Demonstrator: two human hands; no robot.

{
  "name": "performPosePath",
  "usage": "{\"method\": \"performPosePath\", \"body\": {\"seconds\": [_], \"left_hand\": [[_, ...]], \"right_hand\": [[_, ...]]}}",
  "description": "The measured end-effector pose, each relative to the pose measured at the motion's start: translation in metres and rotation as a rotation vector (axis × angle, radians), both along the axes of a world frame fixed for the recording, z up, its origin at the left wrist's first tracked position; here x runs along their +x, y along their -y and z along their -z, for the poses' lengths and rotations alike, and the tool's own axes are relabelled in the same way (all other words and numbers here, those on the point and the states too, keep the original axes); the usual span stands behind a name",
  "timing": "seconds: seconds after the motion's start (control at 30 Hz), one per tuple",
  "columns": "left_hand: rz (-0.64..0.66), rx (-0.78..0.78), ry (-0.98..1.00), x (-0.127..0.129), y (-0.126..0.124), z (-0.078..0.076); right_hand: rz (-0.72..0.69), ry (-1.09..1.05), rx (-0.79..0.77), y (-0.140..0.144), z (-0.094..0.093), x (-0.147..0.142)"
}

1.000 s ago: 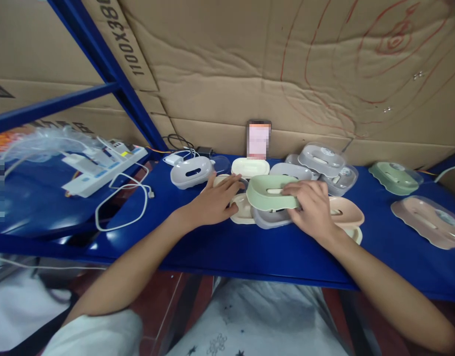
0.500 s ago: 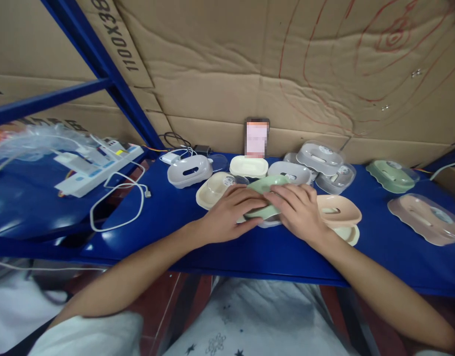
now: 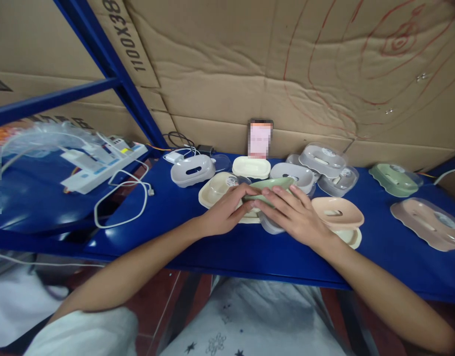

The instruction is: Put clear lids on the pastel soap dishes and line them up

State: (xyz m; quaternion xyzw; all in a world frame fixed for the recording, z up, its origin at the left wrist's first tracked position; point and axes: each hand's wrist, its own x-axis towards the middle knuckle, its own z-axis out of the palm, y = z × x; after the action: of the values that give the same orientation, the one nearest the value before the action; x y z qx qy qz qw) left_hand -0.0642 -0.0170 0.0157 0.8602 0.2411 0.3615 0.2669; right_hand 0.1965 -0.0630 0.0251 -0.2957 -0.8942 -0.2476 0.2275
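Note:
Both my hands hold a pale green soap dish (image 3: 274, 185) near the middle of the blue shelf (image 3: 220, 247). My left hand (image 3: 223, 212) grips its left end, fingers curled over the rim. My right hand (image 3: 296, 217) covers its right side from above. Under them lie a cream dish and a grey dish (image 3: 269, 225), mostly hidden. A cream dish with a clear lid (image 3: 214, 190) sits just left of my left hand. A peach dish (image 3: 339, 213) stacked on a cream one lies right of my right hand.
More dishes stand behind: grey (image 3: 192, 170), cream (image 3: 250, 167), grey (image 3: 292, 173) and clear-lidded grey ones (image 3: 322, 159). A green lidded dish (image 3: 394, 178) and a pink one (image 3: 422, 222) lie far right. A phone (image 3: 259, 138) leans on cardboard. Power strip (image 3: 101, 168) and white cable (image 3: 119, 207) at left.
My left hand came over from the cream dish onto the green dish. The green dish, first lifted in my right hand alone, is now held lower and flatter between both hands.

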Motion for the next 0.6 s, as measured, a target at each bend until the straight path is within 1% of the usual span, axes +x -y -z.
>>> {"method": "performPosePath", "body": {"seconds": [0.07, 0.17, 0.27, 0.33, 0.4, 0.47, 0.53, 0.6], "left_hand": [[-0.006, 0.011, -0.007, 0.0, 0.0, 0.001], [-0.035, 0.059, -0.018, 0.0, -0.002, 0.004], [-0.133, 0.208, -0.024, -0.004, -0.01, 0.004], [-0.226, 0.316, -0.059, -0.009, -0.02, 0.003], [-0.318, 0.376, -0.114, -0.017, -0.033, 0.001], [-0.398, 0.396, -0.175, -0.025, -0.048, 0.003], [-0.463, 0.404, -0.238, -0.032, -0.061, 0.008], [-0.509, 0.409, -0.289, -0.036, -0.071, 0.014]], "right_hand": [[-0.002, 0.009, -0.032, 0.0, 0.0, 0.001], [-0.001, -0.01, -0.015, -0.002, 0.006, 0.003], [0.009, -0.068, 0.008, -0.008, 0.014, 0.004], [0.017, -0.1, -0.026, -0.012, 0.017, 0.005], [-0.009, -0.119, -0.095, -0.016, 0.016, 0.007], [-0.065, -0.156, -0.161, -0.02, 0.015, 0.008], [-0.117, -0.202, -0.207, -0.023, 0.013, 0.01], [-0.139, -0.218, -0.238, -0.025, 0.013, 0.011]]}}
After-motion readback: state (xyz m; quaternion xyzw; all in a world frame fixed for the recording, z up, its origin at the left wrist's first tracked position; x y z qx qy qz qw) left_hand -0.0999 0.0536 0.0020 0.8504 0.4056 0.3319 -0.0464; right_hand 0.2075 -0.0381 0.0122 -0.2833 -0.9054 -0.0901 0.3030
